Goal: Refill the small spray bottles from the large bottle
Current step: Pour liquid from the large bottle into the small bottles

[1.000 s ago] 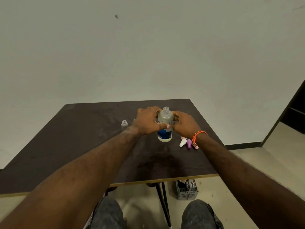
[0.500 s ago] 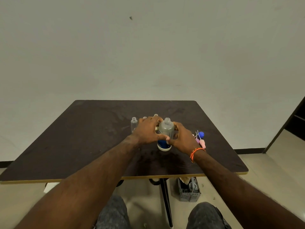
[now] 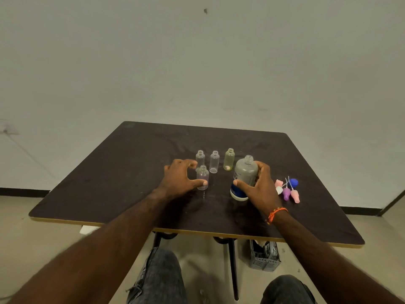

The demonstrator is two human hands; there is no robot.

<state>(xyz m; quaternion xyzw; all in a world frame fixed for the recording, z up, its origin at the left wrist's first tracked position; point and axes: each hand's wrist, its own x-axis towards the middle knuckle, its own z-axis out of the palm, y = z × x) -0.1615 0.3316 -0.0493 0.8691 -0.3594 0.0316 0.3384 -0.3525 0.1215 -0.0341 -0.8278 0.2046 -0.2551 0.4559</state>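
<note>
- On the table (image 3: 122,183), the right hand (image 3: 260,189) wraps the uncapped large bottle (image 3: 244,178); tipping it fast could overshoot the narrow necks.
- Left hand (image 3: 182,178), fingers spread, cups the nearest small bottle (image 3: 202,177) loosely and could topple it.

**Bottles on table, all uncapped**

Large bottle (image 3: 244,177): frosted grey w/ blue-white label at base, neck open, upright. Four small spray bottles to its left, upright, no tops: nearest clear one (image 3: 202,177); behind it a row of clear (image 3: 200,157), clear (image 3: 214,161), yellowish (image 3: 229,159). Pump tops (image 3: 287,189) (pink, white, purple, blue) lie loose just right of large bottle.
</note>
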